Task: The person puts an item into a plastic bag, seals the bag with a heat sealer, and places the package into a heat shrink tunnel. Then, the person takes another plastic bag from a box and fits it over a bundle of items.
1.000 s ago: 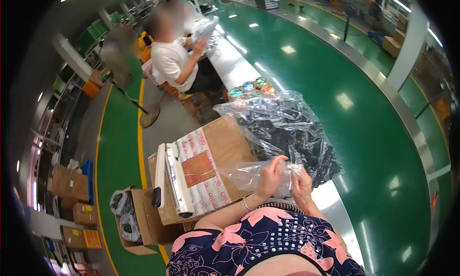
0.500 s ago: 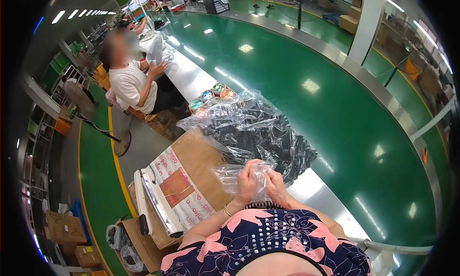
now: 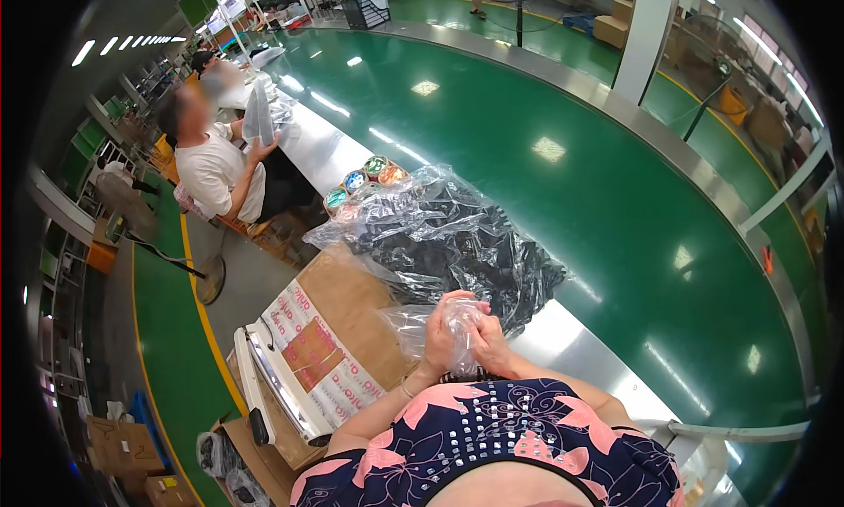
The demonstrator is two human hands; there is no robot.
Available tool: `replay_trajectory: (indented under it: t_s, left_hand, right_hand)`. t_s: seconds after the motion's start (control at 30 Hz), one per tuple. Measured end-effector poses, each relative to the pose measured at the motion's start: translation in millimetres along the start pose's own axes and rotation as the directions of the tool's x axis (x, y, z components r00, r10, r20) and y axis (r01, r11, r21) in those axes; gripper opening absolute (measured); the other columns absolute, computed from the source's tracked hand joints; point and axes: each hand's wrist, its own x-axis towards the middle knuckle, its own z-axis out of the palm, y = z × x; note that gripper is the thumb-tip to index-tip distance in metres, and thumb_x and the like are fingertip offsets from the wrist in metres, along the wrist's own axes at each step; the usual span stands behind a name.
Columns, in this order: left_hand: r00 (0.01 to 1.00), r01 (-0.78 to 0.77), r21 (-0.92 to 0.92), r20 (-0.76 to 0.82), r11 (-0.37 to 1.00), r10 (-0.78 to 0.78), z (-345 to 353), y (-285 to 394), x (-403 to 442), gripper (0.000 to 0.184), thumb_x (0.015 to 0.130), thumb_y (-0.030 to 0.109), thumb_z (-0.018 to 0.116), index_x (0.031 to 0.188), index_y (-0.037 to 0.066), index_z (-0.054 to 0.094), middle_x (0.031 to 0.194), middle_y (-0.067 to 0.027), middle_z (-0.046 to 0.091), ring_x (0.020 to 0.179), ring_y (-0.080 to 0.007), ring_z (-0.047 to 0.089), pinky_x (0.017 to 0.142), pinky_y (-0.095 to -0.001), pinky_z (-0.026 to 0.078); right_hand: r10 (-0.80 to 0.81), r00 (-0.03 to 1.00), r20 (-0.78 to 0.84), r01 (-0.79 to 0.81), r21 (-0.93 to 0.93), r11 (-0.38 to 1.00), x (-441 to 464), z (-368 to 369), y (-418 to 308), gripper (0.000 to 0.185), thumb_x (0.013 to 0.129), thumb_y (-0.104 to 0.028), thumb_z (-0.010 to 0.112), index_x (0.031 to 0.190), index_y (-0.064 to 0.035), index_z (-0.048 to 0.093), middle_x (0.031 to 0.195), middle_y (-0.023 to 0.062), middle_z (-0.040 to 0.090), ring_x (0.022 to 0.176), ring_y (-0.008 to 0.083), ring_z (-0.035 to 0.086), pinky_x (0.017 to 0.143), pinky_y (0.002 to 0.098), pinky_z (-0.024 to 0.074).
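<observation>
A clear plastic bag [image 3: 404, 324] is bunched between my two hands, just in front of my chest. My left hand [image 3: 439, 335] grips it from the left with fingers curled. On the other side my right hand [image 3: 488, 343] is closed on the same bag, its fingers close to the left ones. What the bag holds, if anything, I cannot make out. Just beyond my hands lies a big clear plastic sack [image 3: 457, 234] with black items inside. A brown cardboard box [image 3: 352, 300] with printed white tape sits left of my hands.
A white bar-shaped device [image 3: 280, 384] lies by the box. Several tape rolls [image 3: 354, 182] stand behind the sack. The green conveyor belt [image 3: 527, 208] curves past on the right. A co-worker [image 3: 215, 168] sits at the left, handling plastic. An open carton [image 3: 255, 445] stands below.
My view has turned slightly, so the scene sits further left. Both hands still grip the bag, now bunched more tightly. The co-worker's hands have lowered a little.
</observation>
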Motion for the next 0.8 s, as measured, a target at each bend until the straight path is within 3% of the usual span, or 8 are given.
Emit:
replay_trajectory:
  t_s: [0.13, 0.23, 0.3, 0.33, 0.43, 0.5, 0.6, 0.8]
  left_hand:
    - [0.995, 0.085, -0.198, 0.064, 0.976, -0.074, 0.8, -2.8, -1.0, 0.032, 0.093, 0.021, 0.047, 0.116, -0.001, 0.049, 0.103, -0.0182, 0.065, 0.09, -0.0194, 0.064, 0.081, -0.0304, 0.051]
    - [0.986, 0.153, -0.194, 0.091, 0.969, -0.138, -10.7, -11.6, -4.1, 0.032, 0.093, 0.022, 0.047, 0.113, -0.002, 0.052, 0.102, -0.0143, 0.065, 0.089, -0.017, 0.062, 0.08, -0.0288, 0.05]
    - [0.996, 0.081, -0.011, 0.038, 0.997, -0.081, -31.1, -38.5, -3.8, 0.038, 0.09, 0.025, 0.051, 0.115, -0.003, 0.047, 0.105, -0.0241, 0.062, 0.093, -0.0262, 0.063, 0.08, -0.0342, 0.052]
    - [0.996, 0.082, -0.012, 0.038, 0.997, -0.082, -33.9, -42.1, -5.9, 0.038, 0.09, 0.025, 0.051, 0.115, -0.003, 0.047, 0.105, -0.0241, 0.062, 0.093, -0.0262, 0.063, 0.08, -0.0342, 0.052]
    - [0.998, 0.05, -0.002, -0.032, 0.999, -0.05, -28.4, -36.5, -9.0, 0.032, 0.088, 0.021, 0.052, 0.109, -0.003, 0.052, 0.099, -0.0184, 0.063, 0.089, -0.0209, 0.063, 0.076, -0.0302, 0.051]
    - [0.994, 0.013, 0.058, -0.11, 0.998, -0.006, -19.0, -24.5, -10.8, 0.025, 0.086, 0.017, 0.053, 0.103, -0.002, 0.055, 0.093, -0.0101, 0.061, 0.084, -0.0142, 0.06, 0.074, -0.0258, 0.048]
    - [0.996, -0.051, 0.142, -0.064, 0.989, 0.061, -9.1, -8.0, -10.8, 0.02, 0.091, 0.017, 0.047, 0.1, 0.0, 0.056, 0.093, -0.0043, 0.06, 0.083, -0.0107, 0.058, 0.076, -0.0246, 0.047]
    - [0.995, -0.049, 0.138, -0.083, 0.989, 0.061, -2.9, -2.3, -11.4, 0.019, 0.091, 0.017, 0.048, 0.099, 0.001, 0.055, 0.09, -0.0036, 0.06, 0.081, -0.0096, 0.057, 0.074, -0.0238, 0.046]
  right_hand:
    - [-0.113, 0.992, -0.059, 0.111, -0.036, 0.993, -1.9, 3.3, 5.2, 0.017, 0.091, -0.011, 0.047, 0.094, 0.0006, 0.06, 0.072, 0.0139, 0.062, 0.062, 0.0251, 0.059, 0.059, 0.035, 0.0457]
    - [-0.155, 0.985, -0.076, 0.148, -0.087, 0.985, -3.7, 5.3, 8.4, 0.015, 0.09, -0.009, 0.048, 0.09, 0.0011, 0.059, 0.07, 0.0149, 0.061, 0.062, 0.0285, 0.06, 0.059, 0.0362, 0.0454]
    - [-0.169, 0.983, -0.065, 0.161, -0.112, 0.981, -6.6, 7.2, 15.3, 0.014, 0.089, -0.008, 0.049, 0.088, 0.001, 0.059, 0.071, 0.0157, 0.061, 0.064, 0.0308, 0.06, 0.059, 0.037, 0.0458]
    - [-0.181, 0.982, -0.053, 0.173, -0.135, 0.976, -8.4, 8.1, 18.6, 0.012, 0.088, -0.007, 0.049, 0.086, 0.0009, 0.059, 0.072, 0.0165, 0.06, 0.066, 0.0332, 0.06, 0.06, 0.0377, 0.0462]
    - [-0.33, 0.944, -0.027, 0.322, -0.158, 0.934, -4.6, 8.1, 22.4, 0.01, 0.086, -0.005, 0.05, 0.084, 0.0002, 0.059, 0.075, 0.0177, 0.061, 0.07, 0.0366, 0.06, 0.062, 0.0396, 0.047]
    - [-0.285, 0.958, -0.019, 0.28, -0.129, 0.951, -6.5, 8.9, 18.0, 0.01, 0.085, -0.005, 0.051, 0.084, -0.0001, 0.059, 0.076, 0.0175, 0.061, 0.071, 0.0366, 0.06, 0.063, 0.0403, 0.0472]
    - [-0.22, 0.976, 0.013, 0.22, -0.091, 0.971, -7.3, 7.9, 13.9, 0.009, 0.084, -0.004, 0.051, 0.086, -0.0002, 0.059, 0.079, 0.0176, 0.061, 0.076, 0.0376, 0.06, 0.068, 0.0417, 0.0471]
    - [-0.284, 0.959, -0.024, 0.28, -0.11, 0.954, -8.9, 11.9, 22.6, 0.011, 0.088, -0.01, 0.05, 0.086, -0.0014, 0.057, 0.083, 0.0165, 0.06, 0.073, 0.0354, 0.059, 0.067, 0.0388, 0.0468]
